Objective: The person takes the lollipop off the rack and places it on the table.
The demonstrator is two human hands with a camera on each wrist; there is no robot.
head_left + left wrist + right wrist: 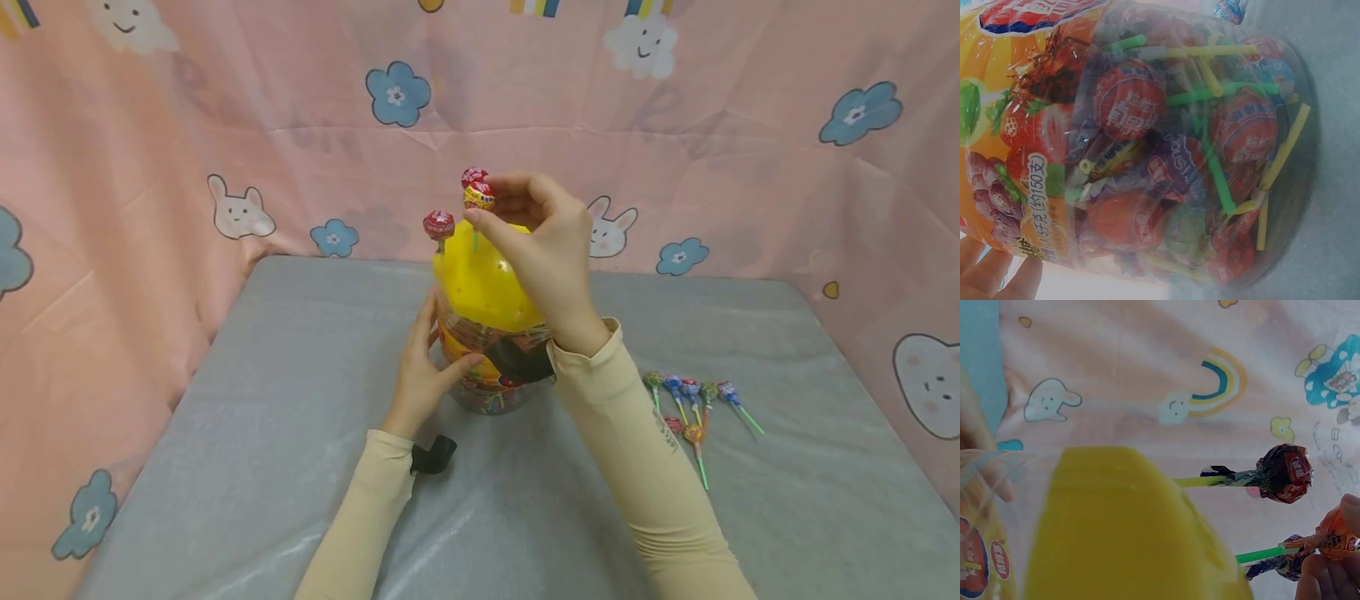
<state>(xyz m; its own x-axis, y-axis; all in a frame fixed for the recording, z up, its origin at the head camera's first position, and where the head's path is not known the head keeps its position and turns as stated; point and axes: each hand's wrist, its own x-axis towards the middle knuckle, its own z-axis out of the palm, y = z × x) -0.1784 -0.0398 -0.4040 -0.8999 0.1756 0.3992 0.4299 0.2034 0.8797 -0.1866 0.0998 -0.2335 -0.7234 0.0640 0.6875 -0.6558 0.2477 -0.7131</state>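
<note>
A clear plastic jar [491,405] with a yellow domed lid [487,287] stands upright on the table. My left hand [423,383] grips its left side, fingers behind and thumb in front. Over the lid, my right hand [553,250] pinches an orange-yellow wrapped lollipop [478,197] by its candy head, with the green stick pointing down at the lid. Two red-wrapped lollipops, one at the lid's left edge [438,225] and one behind the held one [473,176], stand up from the lid. Many wrapped lollipops [1130,100] fill the jar behind its fruit label [1007,144].
Several loose lollipops [693,433] lie on the grey tabletop [315,350] to the right, beside my right sleeve [637,467]. A pink printed curtain [315,108] hangs behind and along both sides. A black strap piece [433,456] sticks out at my left wrist.
</note>
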